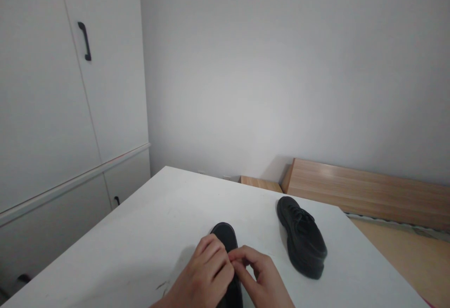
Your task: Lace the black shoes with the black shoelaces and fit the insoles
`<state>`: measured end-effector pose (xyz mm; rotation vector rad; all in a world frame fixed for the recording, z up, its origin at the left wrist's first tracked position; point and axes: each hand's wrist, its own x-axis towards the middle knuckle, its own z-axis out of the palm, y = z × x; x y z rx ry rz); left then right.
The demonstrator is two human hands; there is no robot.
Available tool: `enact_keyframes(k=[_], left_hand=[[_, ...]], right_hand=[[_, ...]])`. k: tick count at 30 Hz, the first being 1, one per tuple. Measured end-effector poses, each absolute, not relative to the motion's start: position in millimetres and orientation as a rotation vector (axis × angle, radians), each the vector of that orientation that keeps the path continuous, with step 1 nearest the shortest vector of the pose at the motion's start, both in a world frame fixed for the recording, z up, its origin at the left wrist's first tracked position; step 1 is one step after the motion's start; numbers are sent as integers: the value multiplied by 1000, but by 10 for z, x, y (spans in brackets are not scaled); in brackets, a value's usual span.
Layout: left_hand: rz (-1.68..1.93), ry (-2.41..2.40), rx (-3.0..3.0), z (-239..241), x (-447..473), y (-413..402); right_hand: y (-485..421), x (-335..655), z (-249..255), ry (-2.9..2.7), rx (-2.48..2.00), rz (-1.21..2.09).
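A black shoe [225, 234] lies at the near middle of the white table [154, 214], its toe pointing away from me. Over its upper is my left hand [206, 273], fingers curled and closed; whatever they grip is hidden. From the right side my right hand [259, 275] meets it, thumb and forefinger pinched together against the left fingertips. What sits in that pinch is too small to make out. Both hands cover most of the shoe's middle. To the right rests a second black shoe [304, 240] with laces, upright and touched by neither hand.
A white cabinet [116, 87] with dark handles stands at the left. Behind the table is a plain pale wall [246, 64]. A wooden headboard [351, 181] runs along the wall at the right, beyond the table's edge. Small marks show on the tabletop by my left wrist.
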<state>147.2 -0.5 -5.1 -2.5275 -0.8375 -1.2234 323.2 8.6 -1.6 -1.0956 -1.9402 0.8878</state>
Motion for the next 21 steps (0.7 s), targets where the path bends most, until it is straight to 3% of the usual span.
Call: enact_keyframes(k=[12,21], left_hand=[[-1330,-770,-2390,-121,1445,-28],[-1595,-612,-2523,-189,1286,-66]], right_hand=[[125,3223,7,-2022,-1061,847],[164,3246,48,-2240,-1034,333]])
